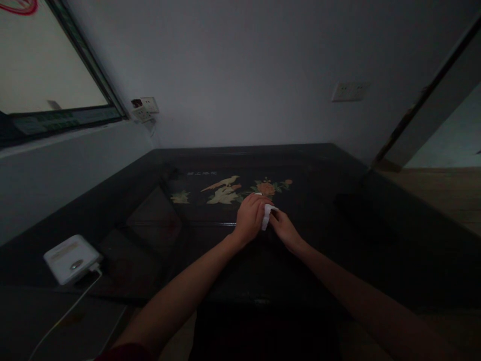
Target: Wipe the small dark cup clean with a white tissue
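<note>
Both hands meet over the middle of a dark, glossy table (210, 250) painted with a bird and flowers. My left hand (251, 216) is closed round a small white item (266, 216) that looks like paper or tissue. At its right side, my right hand (286, 228) has its thumb and fingers closed on the edge of the same white item. Much of the item is hidden by the fingers, and the dim light blurs its exact kind.
A white box-shaped device (71, 258) with a white cable (71, 306) stands at the table's left. Wall sockets (350, 92) are on the wall behind. A window (48, 65) is at upper left. A dark, indistinct shape lies on the table's right.
</note>
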`<state>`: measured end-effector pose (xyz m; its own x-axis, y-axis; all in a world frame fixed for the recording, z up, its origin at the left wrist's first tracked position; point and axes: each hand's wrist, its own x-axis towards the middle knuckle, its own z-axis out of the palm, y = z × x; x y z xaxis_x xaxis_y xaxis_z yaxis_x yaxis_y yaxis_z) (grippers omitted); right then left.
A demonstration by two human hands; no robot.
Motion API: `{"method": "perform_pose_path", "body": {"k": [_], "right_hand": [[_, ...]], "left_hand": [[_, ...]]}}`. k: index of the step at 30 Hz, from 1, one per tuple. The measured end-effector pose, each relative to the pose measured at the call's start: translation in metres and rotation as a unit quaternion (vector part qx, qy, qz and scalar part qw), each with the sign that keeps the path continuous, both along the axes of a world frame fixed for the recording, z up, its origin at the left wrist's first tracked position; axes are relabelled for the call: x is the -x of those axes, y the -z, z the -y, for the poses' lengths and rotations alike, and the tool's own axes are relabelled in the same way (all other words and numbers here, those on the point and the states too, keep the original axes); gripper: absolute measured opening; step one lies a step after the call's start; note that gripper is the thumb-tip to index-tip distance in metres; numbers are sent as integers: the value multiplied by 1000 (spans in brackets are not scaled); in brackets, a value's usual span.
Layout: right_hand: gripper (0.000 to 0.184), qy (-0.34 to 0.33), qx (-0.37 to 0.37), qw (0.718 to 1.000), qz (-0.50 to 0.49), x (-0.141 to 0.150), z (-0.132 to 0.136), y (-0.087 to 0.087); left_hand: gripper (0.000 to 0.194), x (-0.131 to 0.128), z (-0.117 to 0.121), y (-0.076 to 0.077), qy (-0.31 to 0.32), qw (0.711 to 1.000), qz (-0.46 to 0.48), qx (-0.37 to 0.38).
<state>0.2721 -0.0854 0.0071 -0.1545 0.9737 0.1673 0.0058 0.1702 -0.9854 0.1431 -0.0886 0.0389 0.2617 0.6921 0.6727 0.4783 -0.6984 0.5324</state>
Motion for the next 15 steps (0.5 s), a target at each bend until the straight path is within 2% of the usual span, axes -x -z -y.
{"method": "perform_pose_path", "body": {"k": [3, 5, 8, 12, 13, 15], "right_hand": [[43, -21, 4, 999, -36, 2, 4, -4], [46, -33, 5, 998, -59, 3, 7, -7], [48, -56, 5, 994, -89, 2, 10, -11], [48, -63, -23, 994, -84, 0, 11, -18], [49, -59, -29, 994, -82, 0, 10, -20], [54, -50, -28, 994, -89, -1, 8, -20]], "left_hand": [[40, 3, -6, 4, -6, 989, 128, 75], [39, 3, -12, 8, -5, 958, 235, 161], [35, 0, -19, 12, 12, 869, 394, 300], [35, -9, -17, 7, 130, 724, 535, 415], [34, -10, -16, 4, 153, 698, 555, 426], [30, -12, -13, 0, 176, 664, 580, 437]]}}
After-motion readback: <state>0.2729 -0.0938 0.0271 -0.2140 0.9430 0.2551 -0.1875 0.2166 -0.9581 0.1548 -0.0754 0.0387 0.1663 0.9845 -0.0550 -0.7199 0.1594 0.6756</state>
